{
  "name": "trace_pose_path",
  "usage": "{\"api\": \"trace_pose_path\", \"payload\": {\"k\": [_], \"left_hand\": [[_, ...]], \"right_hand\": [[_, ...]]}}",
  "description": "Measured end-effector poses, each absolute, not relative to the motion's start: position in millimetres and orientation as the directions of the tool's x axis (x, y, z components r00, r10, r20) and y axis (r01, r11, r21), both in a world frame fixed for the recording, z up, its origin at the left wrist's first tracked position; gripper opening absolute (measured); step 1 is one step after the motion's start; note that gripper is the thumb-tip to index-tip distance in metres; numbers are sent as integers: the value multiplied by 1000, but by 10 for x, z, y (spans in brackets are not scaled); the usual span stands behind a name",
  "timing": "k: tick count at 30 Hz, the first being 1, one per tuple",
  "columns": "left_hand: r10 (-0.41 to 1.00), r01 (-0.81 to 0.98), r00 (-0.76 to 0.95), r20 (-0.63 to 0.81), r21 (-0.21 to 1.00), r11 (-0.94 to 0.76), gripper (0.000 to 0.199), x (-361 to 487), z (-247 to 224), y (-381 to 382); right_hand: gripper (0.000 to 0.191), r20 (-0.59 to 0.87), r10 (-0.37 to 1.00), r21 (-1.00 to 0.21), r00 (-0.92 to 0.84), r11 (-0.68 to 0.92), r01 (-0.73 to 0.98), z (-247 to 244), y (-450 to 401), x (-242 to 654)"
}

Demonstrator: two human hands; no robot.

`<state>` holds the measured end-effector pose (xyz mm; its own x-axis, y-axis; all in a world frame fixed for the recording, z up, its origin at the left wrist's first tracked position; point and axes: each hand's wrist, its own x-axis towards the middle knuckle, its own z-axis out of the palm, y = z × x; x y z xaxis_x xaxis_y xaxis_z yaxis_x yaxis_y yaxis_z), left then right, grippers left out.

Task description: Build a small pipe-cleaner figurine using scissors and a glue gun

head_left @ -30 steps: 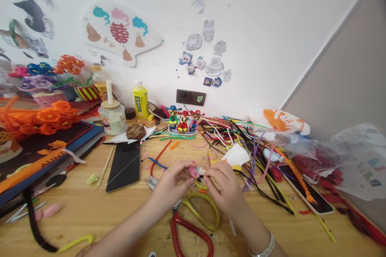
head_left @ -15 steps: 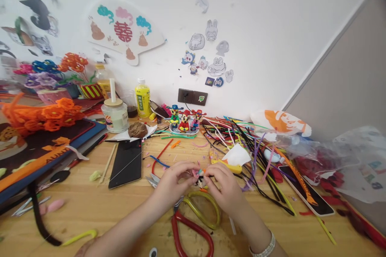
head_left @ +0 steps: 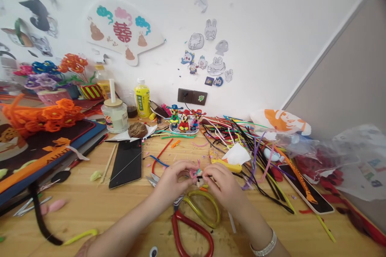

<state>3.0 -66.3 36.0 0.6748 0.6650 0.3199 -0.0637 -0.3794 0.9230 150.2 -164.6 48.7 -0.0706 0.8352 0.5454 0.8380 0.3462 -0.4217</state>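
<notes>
Between my hands is a small craft figure (head_left: 198,173) in pink, teal, white and black; its details are too small to make out. My left hand (head_left: 178,177) pinches its pink side with thumb and fingertips. From the right, my right hand (head_left: 221,182) is closed at the figure's edge, with a short dark piece at its fingertips that I cannot make out clearly. Below my hands lie scissors (head_left: 193,225) with one red and one yellow handle, their blades partly hidden by my left wrist. Small finished figures (head_left: 184,122) stand on a little tray beyond my hands.
Loose pipe cleaners (head_left: 259,168) spread over the right side, near yellow-handled pliers (head_left: 226,164) and a white phone (head_left: 321,204). Left of my hands lies a black tablet (head_left: 126,164). A candle jar (head_left: 115,115) and a yellow bottle (head_left: 142,98) stand by the wall.
The small figure has turned slightly in my fingers, and the orange bit at my right fingertips no longer shows. My right fingers have drawn a little apart from the left ones.
</notes>
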Motion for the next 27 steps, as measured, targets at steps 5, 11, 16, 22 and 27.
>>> {"api": "trace_pose_path", "payload": {"k": [5, 11, 16, 22, 27], "left_hand": [[629, -57, 682, 373, 884, -464, 24, 31, 354, -672], [563, 20, 725, 397, 805, -593, 28, 8, 392, -726], [554, 36, 728, 405, 784, -620, 24, -8, 410, -794], [571, 1, 695, 436, 794, -608, 19, -8, 414, -850], [604, -11, 613, 509, 770, -638, 16, -12, 392, -887]], "right_hand": [[11, 560, 824, -371, -87, 343, 863, 483, -1645, 1490], [10, 566, 817, -365, -107, 365, 856, 504, -1652, 1489], [10, 574, 810, -342, -120, 370, 864, 513, -1653, 1487], [5, 697, 717, -282, -9, 286, 916, 560, -1674, 1436], [7, 810, 568, -252, 144, 115, 961, 526, -1705, 1326]]}}
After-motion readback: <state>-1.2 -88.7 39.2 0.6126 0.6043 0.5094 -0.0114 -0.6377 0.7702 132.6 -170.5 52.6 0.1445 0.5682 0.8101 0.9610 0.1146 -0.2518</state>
